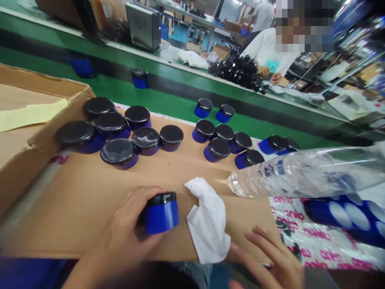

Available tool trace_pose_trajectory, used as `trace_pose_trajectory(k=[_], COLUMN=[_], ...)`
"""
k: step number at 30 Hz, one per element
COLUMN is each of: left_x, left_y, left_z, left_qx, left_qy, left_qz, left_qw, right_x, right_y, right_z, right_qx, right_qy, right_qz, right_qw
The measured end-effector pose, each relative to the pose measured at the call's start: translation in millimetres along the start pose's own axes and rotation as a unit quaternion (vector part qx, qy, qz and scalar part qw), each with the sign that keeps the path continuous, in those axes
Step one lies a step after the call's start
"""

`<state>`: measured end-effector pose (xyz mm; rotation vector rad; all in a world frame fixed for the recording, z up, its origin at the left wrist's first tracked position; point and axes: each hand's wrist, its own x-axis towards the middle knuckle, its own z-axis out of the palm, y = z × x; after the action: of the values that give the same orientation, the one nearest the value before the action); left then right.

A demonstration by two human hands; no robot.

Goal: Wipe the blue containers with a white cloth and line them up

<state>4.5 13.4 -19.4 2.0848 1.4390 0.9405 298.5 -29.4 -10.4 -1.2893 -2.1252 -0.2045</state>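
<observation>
My left hand [129, 224] is wrapped round a squat blue cylinder with a black rim [162, 214], tilted on its side, small print showing on the rim. To its right lies a crumpled white cloth [209, 220] on the cardboard. My right hand [270, 257], slightly blurred, is beside the cloth with fingers spread and nothing in them; whether a fingertip touches the cloth I cannot tell. More black-topped blue cylinders [146, 140] stand in a cluster beyond my left hand. Another group [217, 149] stands farther right.
A clear plastic bottle [294, 170] lies on the right. Beyond it, blue cylinders [345, 214] rest on printed plastic wrap [325, 255]. An open cardboard box [60, 120] is at left. A green conveyor belt [171, 94] carries several cylinders. Across it, a person [270, 48] works beside black parts [237, 72].
</observation>
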Motion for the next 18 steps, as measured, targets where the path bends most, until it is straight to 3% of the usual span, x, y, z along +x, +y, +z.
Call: trace_pose_trajectory(k=[3, 8, 12, 18], left_x=[-4, -18, -19, -16], left_y=[3, 14, 18, 15], left_z=[-0.9, -3.3, -1.5, -1.0], left_qx=[-0.011, -0.027, -0.072, -0.096], left_qy=[-0.018, -0.104, -0.116, -0.108], left_qz=[0.015, 0.04, 0.037, 0.05], left_qw=[1.0, 0.993, 0.99, 0.988], right_x=[-8, 10, 29, 40], right_y=[-11, -19, -42, -79], right_z=[4, 5, 20, 35], right_qx=[-0.017, 0.056, 0.145, 0.125], right_qy=[-0.064, -0.019, -0.013, -0.001], right_qz=[-0.019, 0.063, 0.083, 0.101], right_qw=[0.998, 0.996, 0.986, 0.987])
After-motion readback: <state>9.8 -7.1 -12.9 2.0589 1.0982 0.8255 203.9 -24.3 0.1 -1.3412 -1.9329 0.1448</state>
